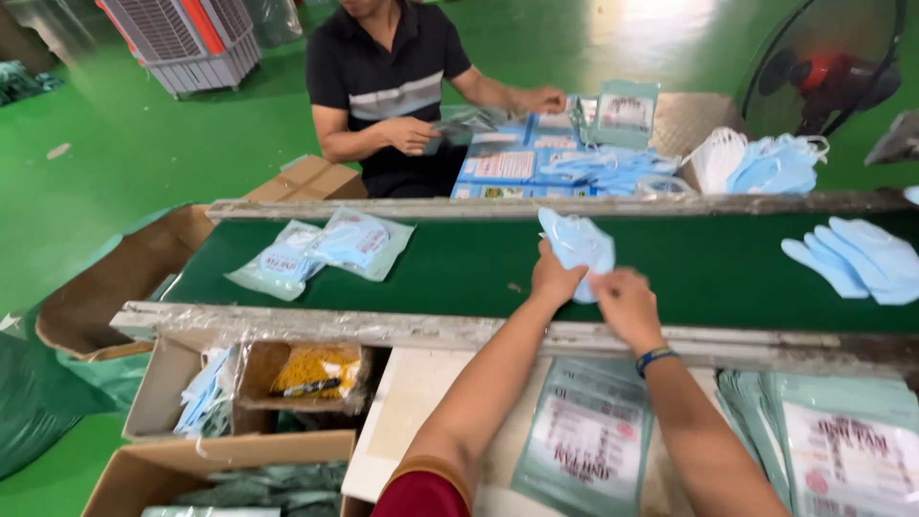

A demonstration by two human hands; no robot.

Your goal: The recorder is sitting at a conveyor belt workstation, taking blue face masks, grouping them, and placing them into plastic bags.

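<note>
Green belt runs across the view. At 9 o'clock on it lie two packed bags, done. At 3 o'clock a loose mask stack waits unpacked. Empty pouches lie at 6 o'clock on the near table, unfilled. At centre, both hands grip one small mask bundle: left hand pinches its lower edge, right hand closes on its lower right corner. A co-worker at 12 o'clock handles a pouch. Judged: bagging partly done.
</note>
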